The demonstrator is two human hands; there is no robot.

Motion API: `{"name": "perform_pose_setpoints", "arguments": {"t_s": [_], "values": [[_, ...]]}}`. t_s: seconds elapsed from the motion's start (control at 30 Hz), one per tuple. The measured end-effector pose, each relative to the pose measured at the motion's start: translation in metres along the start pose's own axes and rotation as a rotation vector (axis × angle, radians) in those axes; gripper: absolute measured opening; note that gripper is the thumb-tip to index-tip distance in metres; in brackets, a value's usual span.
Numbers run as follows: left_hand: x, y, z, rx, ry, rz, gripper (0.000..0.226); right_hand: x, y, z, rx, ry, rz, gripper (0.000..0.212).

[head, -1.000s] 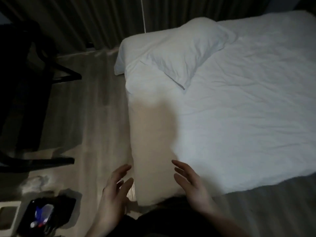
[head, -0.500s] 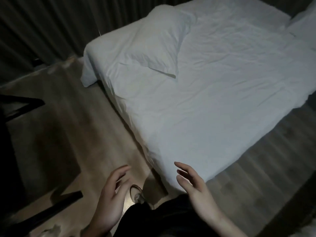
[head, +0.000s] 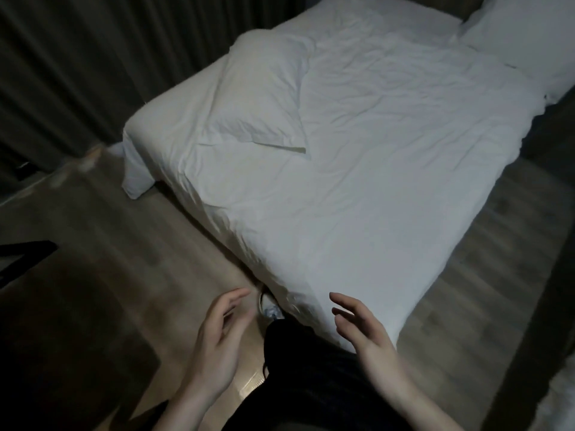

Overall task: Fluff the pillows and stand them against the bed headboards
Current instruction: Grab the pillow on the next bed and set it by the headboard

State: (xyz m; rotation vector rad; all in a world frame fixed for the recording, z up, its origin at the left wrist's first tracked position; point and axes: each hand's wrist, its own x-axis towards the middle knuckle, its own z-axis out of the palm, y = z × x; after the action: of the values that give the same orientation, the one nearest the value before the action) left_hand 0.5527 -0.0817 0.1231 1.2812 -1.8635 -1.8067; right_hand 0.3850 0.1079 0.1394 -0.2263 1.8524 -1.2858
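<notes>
A white pillow (head: 264, 91) lies flat on the left side of the white bed (head: 389, 188), near its far left corner. A second white pillow (head: 522, 38) rests at the top right corner of the bed. My left hand (head: 217, 346) hovers over the wooden floor beside the bed's near corner, fingers apart and holding nothing. My right hand (head: 367, 334) is raised over that near corner, palm inward, also holding nothing. Both hands are well short of either pillow. No headboard shows clearly.
Dark curtains (head: 77, 57) hang along the left and far side. Wooden floor (head: 140, 244) runs along both sides of the bed. A dark furniture leg (head: 21, 253) juts in at the left edge. My dark-clothed leg (head: 311, 368) and a shoe (head: 269, 306) are by the bed's corner.
The view has swung to the right, so the bed sits more centrally and the second pillow has come into sight. Both hands keep the same open pose low in the frame.
</notes>
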Motion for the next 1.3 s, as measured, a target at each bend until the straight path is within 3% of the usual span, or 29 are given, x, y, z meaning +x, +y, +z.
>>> {"name": "perform_pose_setpoints", "arguments": {"t_s": [0.4,0.53,0.8,1.13,1.3], "values": [[0.145,0.050,-0.142,0.096,0.148,0.007,0.024,0.169,-0.119,0.141,0.006,-0.184,-0.062,0.030],[0.189,0.068,-0.177,0.109,0.218,0.047,0.028,0.208,-0.160,0.170,0.008,-0.173,-0.092,0.029],[0.298,0.086,-0.233,0.060,0.040,0.036,0.030,0.265,-0.194,0.231,0.101,-0.011,-0.037,0.033],[0.441,0.115,-0.366,0.118,-0.252,0.056,0.025,0.312,-0.252,0.373,0.194,0.189,0.060,0.031],[0.507,0.136,-0.397,0.158,-0.364,0.074,0.026,0.328,-0.278,0.413,0.309,0.337,0.106,0.033]]}}
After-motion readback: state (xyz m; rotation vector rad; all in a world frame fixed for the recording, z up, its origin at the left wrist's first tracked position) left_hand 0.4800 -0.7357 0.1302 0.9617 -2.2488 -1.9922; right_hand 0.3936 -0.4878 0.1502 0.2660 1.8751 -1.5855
